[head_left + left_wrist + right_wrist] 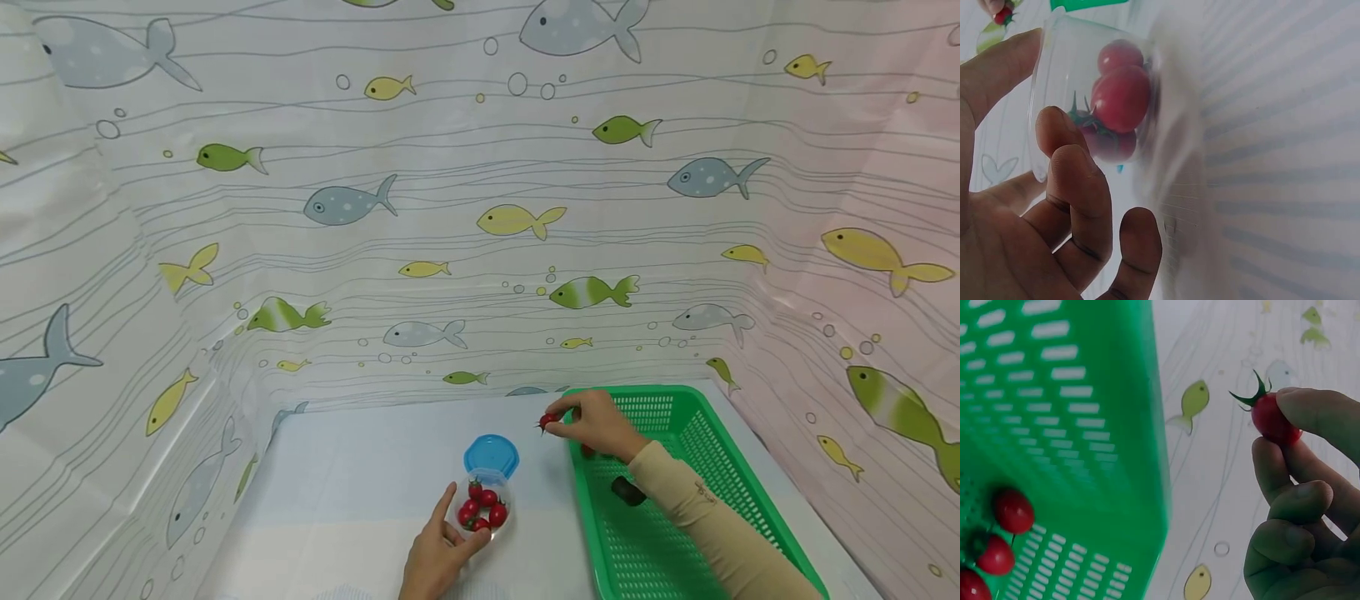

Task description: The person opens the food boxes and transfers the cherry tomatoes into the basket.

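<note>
**Right hand (598, 423) pinches a cherry tomato (547, 422) by the green basket (648, 546)**

The right grip presses thumb and fingertips round the tomato, its green stem pointing left, just outside the basket's far left rim. The left hand (437, 554) holds a clear cup (1063, 69) from its near side, thumb and fingers spread about the wall. Several red tomatoes (489, 498) lie inside. On the table (337, 483), a blue lid (491, 457) sits just beyond the cup. In the basket, at right, lie loose tomatoes (1014, 510) and a dark object (627, 491).
</note>
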The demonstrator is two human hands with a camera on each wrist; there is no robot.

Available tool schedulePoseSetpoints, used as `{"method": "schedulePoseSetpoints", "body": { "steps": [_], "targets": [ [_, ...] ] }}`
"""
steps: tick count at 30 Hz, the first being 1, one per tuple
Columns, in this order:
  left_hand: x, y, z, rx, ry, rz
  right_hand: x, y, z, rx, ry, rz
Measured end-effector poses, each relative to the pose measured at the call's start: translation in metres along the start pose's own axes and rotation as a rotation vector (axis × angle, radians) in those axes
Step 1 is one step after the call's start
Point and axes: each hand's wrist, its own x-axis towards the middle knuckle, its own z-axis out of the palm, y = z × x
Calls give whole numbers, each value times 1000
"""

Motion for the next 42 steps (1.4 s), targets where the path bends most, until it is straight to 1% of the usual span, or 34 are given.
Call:
{"method": "schedulePoseSetpoints", "body": {
  "steps": [5, 9, 19, 27, 38, 42],
  "targets": [
    [0, 0, 0, 1, -5, -11, -4, 15, -14, -7, 22, 70],
    [0, 1, 0, 2, -2, -10, -8, 30, -24, -22, 35, 97],
    [1, 1, 0, 7, 3, -11, -24, 63, -44, -58, 85, 148],
    [0, 2, 1, -3, -8, 8, -37, 88, -54, -118, 121, 149],
    [-1, 1, 1, -1, -7, 18, -48, 110, -65, -185, 123, 174],
    [-1, 1, 2, 1, -6, 17, -51, 120, -67, -207, 94, 198]
  ]
}}
